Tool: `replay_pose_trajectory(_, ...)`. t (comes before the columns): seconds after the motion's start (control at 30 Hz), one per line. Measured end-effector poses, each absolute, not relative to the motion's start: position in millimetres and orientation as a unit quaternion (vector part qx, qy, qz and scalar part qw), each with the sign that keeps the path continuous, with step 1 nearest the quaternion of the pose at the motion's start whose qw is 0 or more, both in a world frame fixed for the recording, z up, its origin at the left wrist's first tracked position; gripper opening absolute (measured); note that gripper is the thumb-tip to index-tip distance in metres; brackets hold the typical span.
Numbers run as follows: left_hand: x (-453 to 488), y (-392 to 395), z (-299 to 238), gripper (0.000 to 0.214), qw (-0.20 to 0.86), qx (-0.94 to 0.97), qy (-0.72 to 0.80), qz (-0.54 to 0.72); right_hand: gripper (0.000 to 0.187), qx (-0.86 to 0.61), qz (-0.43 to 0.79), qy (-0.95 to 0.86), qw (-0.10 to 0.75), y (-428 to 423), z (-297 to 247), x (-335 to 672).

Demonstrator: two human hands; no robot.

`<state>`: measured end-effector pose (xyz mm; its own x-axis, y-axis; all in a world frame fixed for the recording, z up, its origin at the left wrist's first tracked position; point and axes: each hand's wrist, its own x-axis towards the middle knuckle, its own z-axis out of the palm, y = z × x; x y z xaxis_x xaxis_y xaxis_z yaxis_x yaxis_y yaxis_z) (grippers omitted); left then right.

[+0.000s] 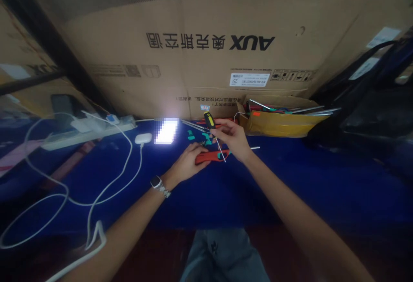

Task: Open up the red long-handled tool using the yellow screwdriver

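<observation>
Lighter [211, 156] pointed right, left hand [189, 161] gripping its left end; right hand [235, 141] pinched a screwdriver [209, 121] slanting across it.

Cardboard AUX air-conditioner carton [193, 60]: is standing behind blue-topped table [274, 183]. Dark post [50, 43]: is slanting at picture's left.

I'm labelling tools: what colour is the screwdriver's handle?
The screwdriver handle is black with yellow, as the head view shows.

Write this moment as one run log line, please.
left hand: holds red tool; right hand: holds black-yellow screwdriver; nearby: green pieces, yellow box
</observation>
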<state>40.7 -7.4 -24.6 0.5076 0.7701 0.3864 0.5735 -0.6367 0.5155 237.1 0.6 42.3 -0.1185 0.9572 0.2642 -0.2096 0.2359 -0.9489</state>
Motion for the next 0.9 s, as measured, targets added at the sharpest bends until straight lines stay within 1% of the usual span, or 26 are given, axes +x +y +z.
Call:
replay_pose_trajectory(0.17,18,-2,-24,0.044,0.214,0.843,0.371,0.324,0.039,-0.350,0.452,-0.563,0.596,17,29,209)
replay_pose_trajectory(0.3,6,-2,-19,0.032,0.247,0.842,0.373,0.301,0.040,-0.342,0.395,-0.594,0.611,19,23,200)
replay_pose_trajectory(0.47,18,1,-22,0.027,0.253,0.835,0.375,0.314,0.048,-0.342,0.415,-0.604,0.588,12,10,200)
replay_pose_trajectory(0.53,22,2,-24,0.025,0.257,0.829,0.386,0.314,0.045,-0.346,0.411,-0.614,0.578,9,5,201)
replay_pose_trajectory(0.67,23,1,-25,0.026,0.264,0.822,0.390,0.320,0.041,-0.347,0.373,-0.629,0.587,8,-3,203)
replay_pose_trajectory(0.9,23,1,-28,0.025,0.276,0.818,0.382,0.331,0.035,-0.329,0.344,-0.657,0.584,2,-1,203)
